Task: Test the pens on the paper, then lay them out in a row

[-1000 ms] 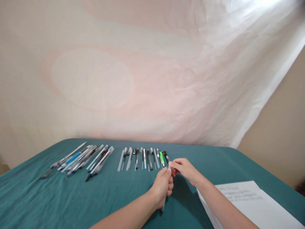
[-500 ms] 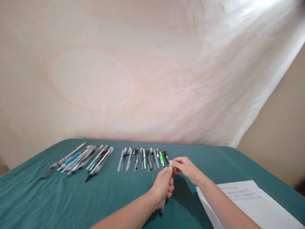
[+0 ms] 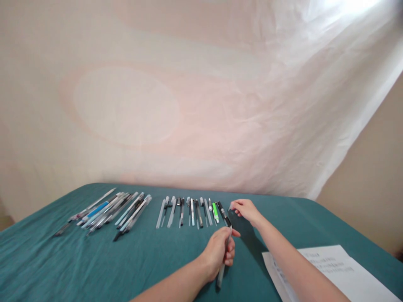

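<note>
My left hand (image 3: 219, 250) is closed around a clear pen (image 3: 222, 268) whose lower end sticks out below the fist. My right hand (image 3: 247, 209) reaches forward to the right end of a row of pen parts (image 3: 192, 211). Its fingers pinch a small pale piece, probably the pen's cap, at the table surface. A green marker (image 3: 215, 212) and a dark pen lie just left of that hand.
A heap of several pens (image 3: 107, 212) lies at the left on the teal tablecloth (image 3: 63, 268). A printed white sheet (image 3: 340, 270) rests at the lower right. A pale cloth backdrop (image 3: 189, 105) hangs behind the table.
My hands, joined on the pen earlier, have come apart. The right hand moved forward to the row's right end; the left kept the pen and dropped slightly.
</note>
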`<control>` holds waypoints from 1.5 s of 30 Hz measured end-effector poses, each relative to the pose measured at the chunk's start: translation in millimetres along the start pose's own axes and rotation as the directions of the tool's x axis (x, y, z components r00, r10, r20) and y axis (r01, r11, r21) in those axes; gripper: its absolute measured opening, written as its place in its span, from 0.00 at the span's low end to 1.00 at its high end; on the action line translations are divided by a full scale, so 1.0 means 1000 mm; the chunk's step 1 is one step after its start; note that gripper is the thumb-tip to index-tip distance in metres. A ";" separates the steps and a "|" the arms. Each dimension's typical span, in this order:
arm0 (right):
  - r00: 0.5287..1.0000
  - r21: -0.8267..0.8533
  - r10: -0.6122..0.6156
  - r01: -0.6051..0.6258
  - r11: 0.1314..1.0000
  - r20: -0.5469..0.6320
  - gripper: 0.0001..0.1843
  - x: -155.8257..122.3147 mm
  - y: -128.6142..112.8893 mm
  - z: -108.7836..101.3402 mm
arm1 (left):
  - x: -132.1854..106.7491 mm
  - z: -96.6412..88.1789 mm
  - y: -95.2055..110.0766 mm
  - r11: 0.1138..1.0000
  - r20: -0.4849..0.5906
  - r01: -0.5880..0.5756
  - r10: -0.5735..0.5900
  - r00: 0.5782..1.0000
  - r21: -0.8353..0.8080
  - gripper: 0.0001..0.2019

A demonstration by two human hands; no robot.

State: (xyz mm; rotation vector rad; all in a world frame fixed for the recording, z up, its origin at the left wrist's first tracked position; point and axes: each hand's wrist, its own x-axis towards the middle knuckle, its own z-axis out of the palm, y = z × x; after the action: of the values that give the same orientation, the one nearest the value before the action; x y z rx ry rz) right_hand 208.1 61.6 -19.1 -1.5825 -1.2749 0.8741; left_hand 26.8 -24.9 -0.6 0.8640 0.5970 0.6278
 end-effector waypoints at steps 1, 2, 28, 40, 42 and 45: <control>1.000 -0.011 0.000 0.000 1.000 -0.008 0.10 0.008 0.003 0.004 | 0.000 0.000 0.000 1.000 0.008 -0.001 0.001 1.000 -0.004 0.11; 1.000 -0.024 -0.001 0.001 1.000 -0.016 0.09 0.015 0.005 0.008 | 0.000 0.000 -0.001 1.000 0.019 0.000 0.000 1.000 -0.007 0.11; 0.995 -0.123 0.080 -0.087 0.989 -0.057 0.08 0.034 -0.003 0.023 | 0.005 -0.005 -0.002 0.999 0.070 0.007 -0.004 0.998 -0.050 0.10; 0.957 0.378 0.185 -0.260 0.889 0.224 0.16 -0.075 -0.019 0.008 | 0.007 -0.007 -0.004 0.986 0.046 -0.035 0.043 0.998 -0.161 0.09; 0.951 0.446 0.163 -0.269 0.853 0.262 0.16 -0.088 -0.017 0.013 | 0.008 -0.007 -0.004 0.984 0.042 -0.045 0.053 0.998 -0.174 0.10; 0.954 0.481 0.087 -0.222 0.848 0.288 0.17 -0.100 -0.015 0.019 | 0.007 -0.006 -0.003 0.980 0.033 -0.063 0.070 0.997 -0.188 0.11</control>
State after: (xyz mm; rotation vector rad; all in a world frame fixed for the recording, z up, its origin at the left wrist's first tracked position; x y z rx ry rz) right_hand 163.9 -30.8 -12.2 -1.1787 -0.9760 1.4284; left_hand 28.4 -18.0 -7.8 0.7205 0.4665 0.7144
